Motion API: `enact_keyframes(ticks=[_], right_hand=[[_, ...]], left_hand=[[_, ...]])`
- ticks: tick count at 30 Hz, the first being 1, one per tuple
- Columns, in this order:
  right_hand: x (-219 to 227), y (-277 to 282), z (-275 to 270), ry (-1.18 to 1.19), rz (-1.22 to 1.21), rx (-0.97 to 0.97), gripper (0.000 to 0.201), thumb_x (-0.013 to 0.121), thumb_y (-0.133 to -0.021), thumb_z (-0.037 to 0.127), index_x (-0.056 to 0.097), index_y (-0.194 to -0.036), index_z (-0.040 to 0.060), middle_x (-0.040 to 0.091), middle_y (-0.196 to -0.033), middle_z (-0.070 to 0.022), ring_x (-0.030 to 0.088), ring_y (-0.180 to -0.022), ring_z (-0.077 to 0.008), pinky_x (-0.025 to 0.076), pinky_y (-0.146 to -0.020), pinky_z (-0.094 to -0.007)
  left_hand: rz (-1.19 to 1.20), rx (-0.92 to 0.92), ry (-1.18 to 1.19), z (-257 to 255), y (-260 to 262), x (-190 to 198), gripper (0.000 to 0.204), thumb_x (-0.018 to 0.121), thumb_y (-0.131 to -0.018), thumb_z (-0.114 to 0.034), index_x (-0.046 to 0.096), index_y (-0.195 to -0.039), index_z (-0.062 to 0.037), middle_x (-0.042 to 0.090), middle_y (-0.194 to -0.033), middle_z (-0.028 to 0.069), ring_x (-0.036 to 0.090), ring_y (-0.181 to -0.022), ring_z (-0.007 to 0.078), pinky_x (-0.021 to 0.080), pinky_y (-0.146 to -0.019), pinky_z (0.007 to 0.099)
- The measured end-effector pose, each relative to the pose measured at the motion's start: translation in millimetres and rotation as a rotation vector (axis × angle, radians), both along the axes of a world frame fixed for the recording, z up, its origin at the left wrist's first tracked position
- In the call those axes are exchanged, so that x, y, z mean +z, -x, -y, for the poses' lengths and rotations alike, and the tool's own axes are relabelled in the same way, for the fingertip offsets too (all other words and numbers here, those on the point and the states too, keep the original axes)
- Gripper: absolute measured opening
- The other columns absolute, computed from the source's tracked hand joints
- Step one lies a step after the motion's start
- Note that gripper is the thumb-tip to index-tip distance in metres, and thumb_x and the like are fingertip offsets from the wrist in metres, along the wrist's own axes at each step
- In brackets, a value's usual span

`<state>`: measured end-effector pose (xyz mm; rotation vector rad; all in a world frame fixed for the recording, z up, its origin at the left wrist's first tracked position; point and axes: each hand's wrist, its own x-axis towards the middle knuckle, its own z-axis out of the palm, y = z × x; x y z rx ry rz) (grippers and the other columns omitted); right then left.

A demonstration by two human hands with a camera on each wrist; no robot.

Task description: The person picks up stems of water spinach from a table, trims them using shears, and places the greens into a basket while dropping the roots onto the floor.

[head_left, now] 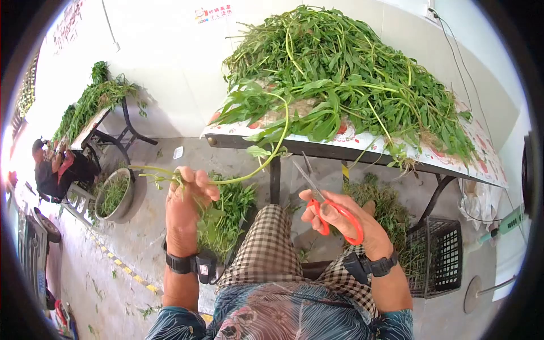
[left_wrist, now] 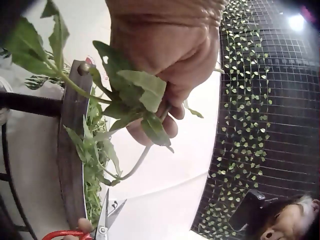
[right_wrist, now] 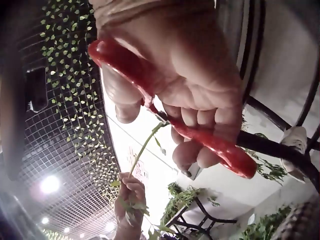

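My left hand (head_left: 182, 218) pinches a long leafy green stem (head_left: 249, 177), which arcs from the fingers up to the right and reaches the table edge. Broad leaves (left_wrist: 142, 90) hang below the fingers in the left wrist view. My right hand (head_left: 371, 226) holds red-handled scissors (right_wrist: 220, 147), with fingers and thumb at the handle loops. Their blades (head_left: 310, 177) are parted and point up toward the table, just right of the stem. Ahead, a big heap of leafy stems (head_left: 340, 62) lies on a table with a flowered cloth (head_left: 490, 167).
Leafy greens (head_left: 229, 207) lie below my left forearm, and more trimmings (head_left: 379, 204) lie under the table. A black crate (head_left: 445, 255) stands at right. At far left are a seated person (head_left: 59, 167), a basin (head_left: 130, 195) and another table of greens (head_left: 99, 102).
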<state>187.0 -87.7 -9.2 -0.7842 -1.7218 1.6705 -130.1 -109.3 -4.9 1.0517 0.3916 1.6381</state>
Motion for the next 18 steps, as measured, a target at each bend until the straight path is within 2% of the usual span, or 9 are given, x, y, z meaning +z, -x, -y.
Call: enact_keyframes(ticks=[5, 12, 18], right_hand=[[-3.1, 20.3, -2.2, -0.051, 0.053, 0.003, 0.071, 0.050, -0.085, 0.058, 0.046, -0.125, -0.0002, 0.059, -0.082, -0.0046, 0.051, -0.064, -0.0090, 0.043, -0.060, -0.0226], [-0.8, 30.5, -8.6, -0.034, 0.062, -0.045, 0.066, 0.053, -0.085, 0.056, 0.050, -0.121, 0.0007, 0.056, -0.072, -0.0027, 0.048, -0.056, -0.0073, 0.040, -0.051, -0.0217], [-3.8, 41.1, -11.4, -0.049, 0.081, -0.110, 0.055, 0.058, -0.086, 0.046, 0.052, -0.118, 0.0015, 0.052, -0.065, -0.0015, 0.045, -0.052, -0.0054, 0.037, -0.047, -0.0206]], left_hand=[[-0.034, 0.027, 0.011, 6.3, 3.8, -8.6, 0.018, 0.059, -0.088, -0.024, 0.050, -0.094, -0.0091, 0.056, -0.090, 0.0093, 0.059, -0.078, 0.0276, 0.049, -0.069, 0.0379], [-0.104, 0.027, 0.021, 8.6, 5.8, -14.9, 0.021, 0.059, -0.088, -0.026, 0.049, -0.093, -0.0087, 0.056, -0.090, 0.0115, 0.059, -0.079, 0.0257, 0.049, -0.069, 0.0372], [-0.105, 0.044, 0.036, 10.1, 6.2, -16.3, 0.017, 0.057, -0.089, -0.023, 0.049, -0.092, -0.0084, 0.056, -0.090, 0.0117, 0.059, -0.079, 0.0248, 0.049, -0.070, 0.0367]])
